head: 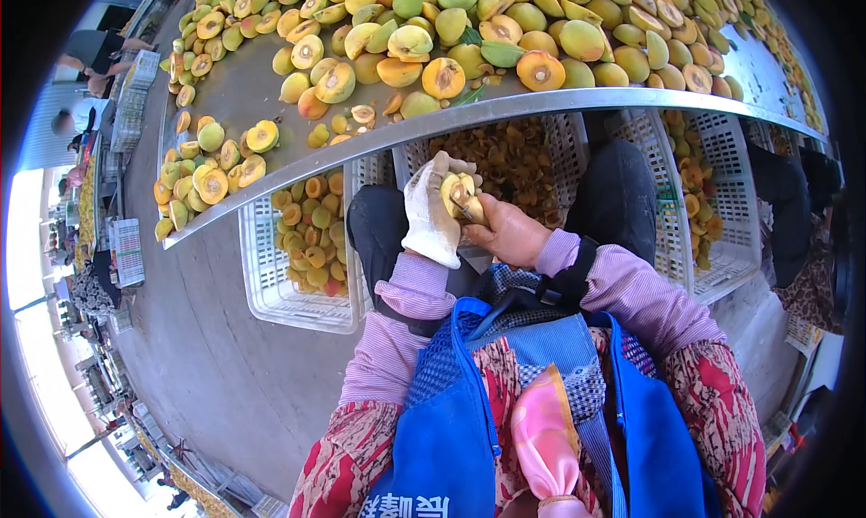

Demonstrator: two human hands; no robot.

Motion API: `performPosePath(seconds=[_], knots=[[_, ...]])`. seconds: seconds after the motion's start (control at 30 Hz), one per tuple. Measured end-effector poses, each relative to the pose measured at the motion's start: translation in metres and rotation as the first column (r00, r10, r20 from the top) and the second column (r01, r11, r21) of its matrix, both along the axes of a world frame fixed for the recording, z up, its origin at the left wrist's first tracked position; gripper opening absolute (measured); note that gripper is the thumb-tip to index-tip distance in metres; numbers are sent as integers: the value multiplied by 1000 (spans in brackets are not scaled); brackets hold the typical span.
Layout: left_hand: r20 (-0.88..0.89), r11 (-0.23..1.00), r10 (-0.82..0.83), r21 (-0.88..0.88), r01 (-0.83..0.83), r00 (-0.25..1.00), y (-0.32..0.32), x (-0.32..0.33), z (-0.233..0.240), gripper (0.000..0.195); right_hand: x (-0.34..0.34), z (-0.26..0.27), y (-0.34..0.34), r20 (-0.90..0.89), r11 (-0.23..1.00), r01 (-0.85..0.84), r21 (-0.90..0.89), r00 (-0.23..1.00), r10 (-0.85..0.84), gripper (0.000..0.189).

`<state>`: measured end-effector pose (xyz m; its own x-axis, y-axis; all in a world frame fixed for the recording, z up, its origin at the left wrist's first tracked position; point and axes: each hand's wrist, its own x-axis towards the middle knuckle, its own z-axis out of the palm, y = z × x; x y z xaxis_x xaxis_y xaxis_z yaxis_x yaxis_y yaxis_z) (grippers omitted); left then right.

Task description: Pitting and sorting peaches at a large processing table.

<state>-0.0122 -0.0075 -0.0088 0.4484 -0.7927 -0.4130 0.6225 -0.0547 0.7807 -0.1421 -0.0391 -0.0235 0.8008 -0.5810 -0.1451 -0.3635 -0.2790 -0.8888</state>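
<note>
My left hand point(433, 210), in a white work glove, holds a cut yellow peach point(459, 192) with its flesh turned toward my right hand. My bare right hand point(507, 232) grips a small pitting tool whose thin metal part point(463, 211) touches the cut face. Most of the tool is hidden by my fingers. Both hands meet above my lap, just in front of the metal table's raised edge point(406, 133). Below them, a white plastic crate point(568, 149) between my knees contains many brown-orange peach scraps point(497, 154).
Whole and halved peaches point(446, 27) are heaped on the metal table. A crate point(352, 247) of peach halves point(314, 230) stands left of my knee, and another crate point(731, 206) with peaches stands at right. Other people point(88, 119) are at tables on the far left.
</note>
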Motion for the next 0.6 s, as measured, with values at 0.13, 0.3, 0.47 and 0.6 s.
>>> performPosePath(seconds=[0.13, 0.3, 0.47, 0.6], knots=[[124, 996, -72, -50, 79, 990, 8, 6, 3, 37, 3, 44, -14, -123, 693, -41, 719, 975, 185, 29], [-94, 922, -382, -99, 373, 919, 15, 15, 5, 31, -10, 62, -10, -176, 682, -31, 730, 957, 231, 28], [-70, 915, -388, -143, 376, 919, 13, 10, -4, 31, -18, 6, 6, -77, 963, -100, -250, 994, 83, 20], [-33, 949, -301, -107, 296, 953, 26, 16, 9, 32, -2, 63, 14, -35, 442, -21, 897, 992, 120, 18]])
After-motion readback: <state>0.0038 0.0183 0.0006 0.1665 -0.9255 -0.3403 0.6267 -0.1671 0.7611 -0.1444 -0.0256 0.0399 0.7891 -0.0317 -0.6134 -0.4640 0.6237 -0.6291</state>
